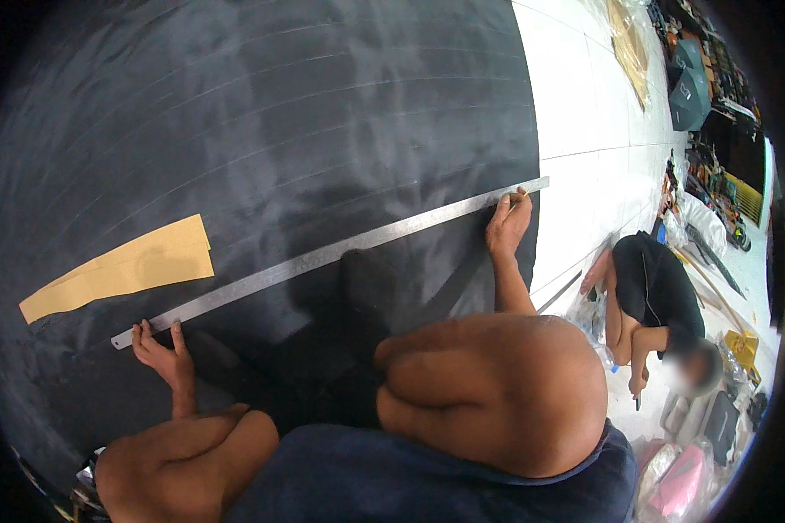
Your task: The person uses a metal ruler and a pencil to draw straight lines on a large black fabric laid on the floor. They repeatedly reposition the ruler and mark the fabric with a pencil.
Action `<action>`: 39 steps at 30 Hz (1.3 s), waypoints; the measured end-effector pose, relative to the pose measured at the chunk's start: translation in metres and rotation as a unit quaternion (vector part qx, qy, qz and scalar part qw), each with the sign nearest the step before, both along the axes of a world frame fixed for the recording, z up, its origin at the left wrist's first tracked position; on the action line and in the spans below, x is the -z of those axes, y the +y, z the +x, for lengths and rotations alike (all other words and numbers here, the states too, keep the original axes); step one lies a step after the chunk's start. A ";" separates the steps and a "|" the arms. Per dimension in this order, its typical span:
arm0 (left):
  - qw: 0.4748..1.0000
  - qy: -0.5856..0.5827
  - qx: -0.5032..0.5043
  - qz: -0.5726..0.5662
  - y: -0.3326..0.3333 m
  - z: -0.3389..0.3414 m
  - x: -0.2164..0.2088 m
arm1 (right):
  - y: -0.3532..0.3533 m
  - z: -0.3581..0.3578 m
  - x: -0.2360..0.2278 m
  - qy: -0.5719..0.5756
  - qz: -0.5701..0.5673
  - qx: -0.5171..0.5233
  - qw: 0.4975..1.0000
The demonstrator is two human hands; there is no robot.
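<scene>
A long metal ruler lies slantwise across a large black sheet marked with several faint, roughly parallel lines. At the ruler's left end, my left hand rests with fingers spread, the tips on or beside its lower edge. Close to the other end, my right hand pinches a thin yellow pencil against the ruler's edge. A tan, tapered cardboard piece lies flat on the sheet above my left hand. My knees are bent on both sides of my arms.
White floor tiles border the sheet on the right. Another person in dark clothes crouches there, holding a small dark object. Plastic bags, a pink bundle, a yellow item and a dark green umbrella clutter the far right.
</scene>
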State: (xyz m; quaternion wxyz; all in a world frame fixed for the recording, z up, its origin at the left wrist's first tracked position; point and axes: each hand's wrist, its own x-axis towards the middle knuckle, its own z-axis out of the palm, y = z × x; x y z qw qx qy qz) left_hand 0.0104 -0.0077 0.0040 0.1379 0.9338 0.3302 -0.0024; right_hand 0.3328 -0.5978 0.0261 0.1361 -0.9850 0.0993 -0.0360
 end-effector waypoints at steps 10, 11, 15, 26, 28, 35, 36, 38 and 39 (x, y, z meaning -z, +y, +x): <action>1.000 0.005 -0.005 0.009 0.000 0.001 -0.002 | 0.106 -0.007 -0.049 0.271 0.334 -0.070 0.900; 1.000 0.005 -0.007 0.004 0.001 0.001 -0.002 | 0.105 -0.009 -0.048 0.269 0.338 -0.071 0.899; 1.000 0.011 -0.008 0.002 0.000 0.000 -0.002 | 0.109 -0.015 -0.050 0.265 0.345 -0.039 0.900; 1.000 0.001 -0.004 0.003 0.000 -0.001 0.000 | 0.117 -0.022 -0.041 0.153 0.260 -0.079 0.950; 1.000 -0.009 -0.006 0.006 -0.001 -0.001 0.001 | 0.120 -0.019 -0.046 0.169 0.255 -0.081 0.949; 0.998 -0.014 0.028 0.049 0.001 -0.005 0.004 | 0.101 -0.013 -0.047 0.161 0.219 -0.101 0.957; 0.998 -0.018 0.035 0.058 -0.002 0.000 0.004 | 0.086 -0.010 -0.047 0.155 0.213 -0.076 0.962; 0.995 -0.027 0.041 0.086 -0.002 0.006 0.002 | 0.052 0.002 -0.042 0.118 0.153 -0.054 0.980; 0.996 -0.021 0.035 0.074 0.001 0.003 0.002 | 0.036 0.012 -0.038 0.106 0.150 -0.039 0.982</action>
